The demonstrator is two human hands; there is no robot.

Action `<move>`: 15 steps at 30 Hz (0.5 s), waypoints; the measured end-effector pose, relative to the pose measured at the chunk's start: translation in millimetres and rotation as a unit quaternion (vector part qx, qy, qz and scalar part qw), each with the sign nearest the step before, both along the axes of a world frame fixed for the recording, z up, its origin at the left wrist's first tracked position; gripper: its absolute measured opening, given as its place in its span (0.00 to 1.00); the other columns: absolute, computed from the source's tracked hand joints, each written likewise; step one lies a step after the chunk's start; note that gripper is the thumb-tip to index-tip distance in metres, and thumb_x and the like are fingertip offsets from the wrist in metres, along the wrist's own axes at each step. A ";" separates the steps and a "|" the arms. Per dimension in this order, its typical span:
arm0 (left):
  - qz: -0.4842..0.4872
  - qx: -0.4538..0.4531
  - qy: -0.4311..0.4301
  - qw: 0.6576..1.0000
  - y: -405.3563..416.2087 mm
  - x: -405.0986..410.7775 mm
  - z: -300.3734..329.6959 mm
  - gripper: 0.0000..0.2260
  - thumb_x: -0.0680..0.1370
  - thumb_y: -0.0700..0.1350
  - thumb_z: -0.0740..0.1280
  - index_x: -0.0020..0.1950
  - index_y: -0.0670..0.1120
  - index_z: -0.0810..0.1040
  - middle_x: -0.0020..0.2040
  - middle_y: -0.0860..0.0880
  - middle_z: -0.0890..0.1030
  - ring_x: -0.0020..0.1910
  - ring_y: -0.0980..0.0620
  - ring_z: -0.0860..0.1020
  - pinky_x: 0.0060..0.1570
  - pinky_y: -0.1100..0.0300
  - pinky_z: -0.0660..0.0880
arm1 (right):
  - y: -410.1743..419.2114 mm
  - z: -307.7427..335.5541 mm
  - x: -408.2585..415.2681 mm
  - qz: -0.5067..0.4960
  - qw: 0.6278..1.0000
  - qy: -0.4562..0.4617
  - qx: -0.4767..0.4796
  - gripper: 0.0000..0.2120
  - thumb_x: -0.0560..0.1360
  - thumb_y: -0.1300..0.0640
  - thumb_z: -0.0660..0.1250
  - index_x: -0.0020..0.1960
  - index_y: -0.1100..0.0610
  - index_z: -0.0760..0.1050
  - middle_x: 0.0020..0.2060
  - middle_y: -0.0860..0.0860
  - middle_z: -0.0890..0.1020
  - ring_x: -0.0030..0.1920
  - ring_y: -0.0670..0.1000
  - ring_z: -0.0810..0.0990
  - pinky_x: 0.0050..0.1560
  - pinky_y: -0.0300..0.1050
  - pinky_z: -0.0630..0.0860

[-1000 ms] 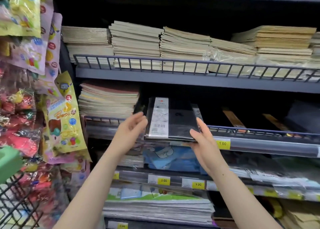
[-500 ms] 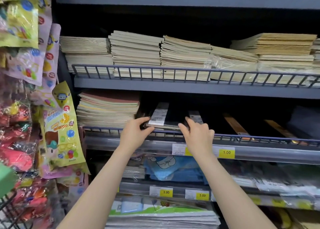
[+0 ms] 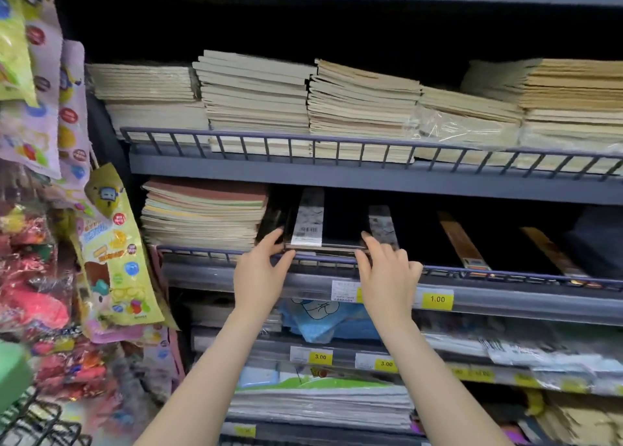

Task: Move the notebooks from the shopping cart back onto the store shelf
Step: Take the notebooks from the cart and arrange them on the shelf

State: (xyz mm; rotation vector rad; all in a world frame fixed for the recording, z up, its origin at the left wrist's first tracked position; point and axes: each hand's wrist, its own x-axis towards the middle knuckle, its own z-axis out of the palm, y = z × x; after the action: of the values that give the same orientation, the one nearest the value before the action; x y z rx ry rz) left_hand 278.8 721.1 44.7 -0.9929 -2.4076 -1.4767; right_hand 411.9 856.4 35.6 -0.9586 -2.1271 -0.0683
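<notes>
A black notebook [image 3: 337, 224] with a white barcode strip lies flat on the middle store shelf [image 3: 526, 307], its front edge at the wire rail. My left hand [image 3: 261, 270] pinches its left front corner. My right hand [image 3: 387, 273] holds its right front corner, fingers curled over the rail. More black notebooks [image 3: 418, 233] with white and brown strips lie to the right on the same shelf. The shopping cart [image 3: 37, 425] shows as black wire at the bottom left corner.
A stack of coloured exercise books [image 3: 202, 213] sits just left of the black notebook. Cream notebook stacks [image 3: 337, 105] fill the shelf above. Hanging toy and sticker packets [image 3: 111, 243] crowd the left side. Lower shelves carry wrapped stationery and yellow price tags [image 3: 437, 299].
Both hands carried the black notebook up from in front of the rail and slid it flat onto the middle shelf. They now rest on its front corners.
</notes>
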 end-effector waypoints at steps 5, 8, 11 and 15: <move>-0.035 -0.144 -0.081 0.986 -14.4 5.7 31.6 0.26 0.74 0.52 0.69 0.71 0.49 0.66 0.63 0.51 0.78 0.60 0.47 0.75 0.55 0.55 0.71 | -8.6 38.0 24.0 0.025 0.988 -0.096 -0.117 0.22 0.75 0.46 0.63 0.67 0.53 0.69 0.52 0.52 0.81 0.53 0.58 0.76 0.48 0.53 0.70; -0.035 -0.208 -0.094 0.973 -42.1 20.5 64.1 0.21 0.75 0.51 0.67 0.66 0.48 0.71 0.60 0.48 0.79 0.57 0.47 0.77 0.49 0.56 0.73 | -23.6 68.7 49.4 0.045 0.975 -0.153 -0.152 0.21 0.74 0.49 0.64 0.66 0.55 0.70 0.56 0.54 0.79 0.54 0.59 0.77 0.48 0.53 0.74; -0.044 -0.251 -0.071 0.965 -79.9 43.4 104.3 0.21 0.73 0.55 0.68 0.63 0.47 0.73 0.58 0.48 0.79 0.56 0.48 0.78 0.49 0.56 0.74 | -49.6 113.3 73.6 0.110 0.949 -0.213 -0.204 0.19 0.76 0.50 0.61 0.65 0.56 0.70 0.54 0.55 0.80 0.51 0.58 0.78 0.45 0.50 0.74; -0.060 -0.336 -0.041 0.939 -145.7 79.2 176.2 0.26 0.72 0.63 0.63 0.64 0.50 0.71 0.60 0.51 0.76 0.57 0.50 0.77 0.49 0.53 0.76 | -91.4 184.2 98.4 0.169 0.879 -0.334 -0.294 0.20 0.77 0.49 0.57 0.68 0.51 0.65 0.63 0.53 0.74 0.58 0.57 0.76 0.50 0.49 0.74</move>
State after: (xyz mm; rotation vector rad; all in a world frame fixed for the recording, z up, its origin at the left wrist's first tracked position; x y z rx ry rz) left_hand 358.0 575.4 220.9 -1.2242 -3.0367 -0.7087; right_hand 510.3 765.1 219.8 -0.9598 -3.0326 0.5260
